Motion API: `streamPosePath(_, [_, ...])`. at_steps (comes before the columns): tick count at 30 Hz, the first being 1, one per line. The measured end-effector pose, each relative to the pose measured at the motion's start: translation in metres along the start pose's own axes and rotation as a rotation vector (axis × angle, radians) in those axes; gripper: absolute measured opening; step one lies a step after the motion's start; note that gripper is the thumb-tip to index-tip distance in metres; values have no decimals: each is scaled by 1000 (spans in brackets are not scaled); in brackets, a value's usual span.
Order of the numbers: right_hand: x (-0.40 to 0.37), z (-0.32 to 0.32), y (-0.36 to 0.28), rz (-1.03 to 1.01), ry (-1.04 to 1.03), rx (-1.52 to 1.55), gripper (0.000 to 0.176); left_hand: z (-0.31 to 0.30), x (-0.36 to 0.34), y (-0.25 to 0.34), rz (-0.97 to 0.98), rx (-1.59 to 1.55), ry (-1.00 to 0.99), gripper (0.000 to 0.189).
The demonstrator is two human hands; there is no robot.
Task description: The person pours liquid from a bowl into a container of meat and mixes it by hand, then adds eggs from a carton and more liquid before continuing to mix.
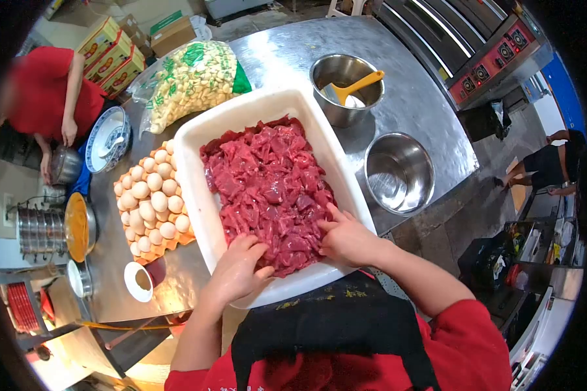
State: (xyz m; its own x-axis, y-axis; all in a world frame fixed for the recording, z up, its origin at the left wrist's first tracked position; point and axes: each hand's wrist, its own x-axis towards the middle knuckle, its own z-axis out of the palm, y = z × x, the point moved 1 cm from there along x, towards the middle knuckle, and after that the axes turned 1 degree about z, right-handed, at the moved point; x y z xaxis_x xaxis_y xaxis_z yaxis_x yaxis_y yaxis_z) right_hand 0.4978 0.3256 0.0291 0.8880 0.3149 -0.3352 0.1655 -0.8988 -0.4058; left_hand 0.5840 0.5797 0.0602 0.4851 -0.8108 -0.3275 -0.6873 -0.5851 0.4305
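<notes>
A deep white plastic tub [190,195] stands in front of me, holding a heap of raw red meat slices [274,182]. My left hand [238,270] is at the near left of the heap, its fingers curled into the meat. On the near right side, my right hand [349,241] has its fingers bent around the edge of the meat, the fingertips partly hidden. Both hands are bare and inside the tub's near end.
Eggs on an orange tray [153,202] and a bag of pale pieces [192,81] stand left of the tub. To the right are a steel pot [346,117] with a yellow-handled scraper [359,85] and a steel bowl [399,174]. A person in red [52,91] works at left.
</notes>
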Motion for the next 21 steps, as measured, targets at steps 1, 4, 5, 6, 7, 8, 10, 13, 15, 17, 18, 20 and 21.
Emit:
streamPosePath(1, [-6, -8, 1, -113, 10, 144, 38, -7, 1, 0, -46, -185, -85, 63])
streamPosePath(4, [-13, -19, -21, 42, 446, 329, 22, -6, 20, 9, -103, -397, -132, 66])
streamPosePath(5, [-16, -21, -27, 29, 583, 435, 28, 2, 30, 21, -25, -159, 33, 70])
streamPosePath(6, [-20, -21, -33, 31, 694, 555, 30, 11, 39, 32, 58, 74, 201, 73])
streamPosePath(7, [-31, -31, -33, 46, 739, 557, 30, 22, 48, 39, 75, 56, 93, 79])
streamPosePath(8, [-42, -37, -32, 62, 781, 558, 31, 32, 58, 44, 136, 203, 45, 81])
streamPosePath(10, [-71, -31, -9, 311, 988, 502, 29, 37, 85, 41, 279, 352, 29, 77])
streamPosePath(13, [-114, -30, 47, 820, 1183, 288, 33, 14, 137, 19, 94, 491, 65, 63])
streamPosePath(15, [-129, -2, 100, 968, 1148, 90, 43, -4, 162, -9, -118, 455, 213, 60])
streamPosePath(17, [-126, 1, 117, 1043, 1107, 524, 45, -23, 166, -29, -307, 431, 177, 60])
streamPosePath(18, [-117, -7, 111, 1044, 1018, 998, 45, -23, 162, -39, -371, 372, 173, 60])
streamPosePath(20, [-110, 2, 121, 1006, 968, 1144, 31, -17, 144, -50, -373, 334, 168, 60])
streamPosePath(21, [-104, 13, 131, 926, 1046, 1251, 23, -9, 132, -50, -355, 290, 151, 63])
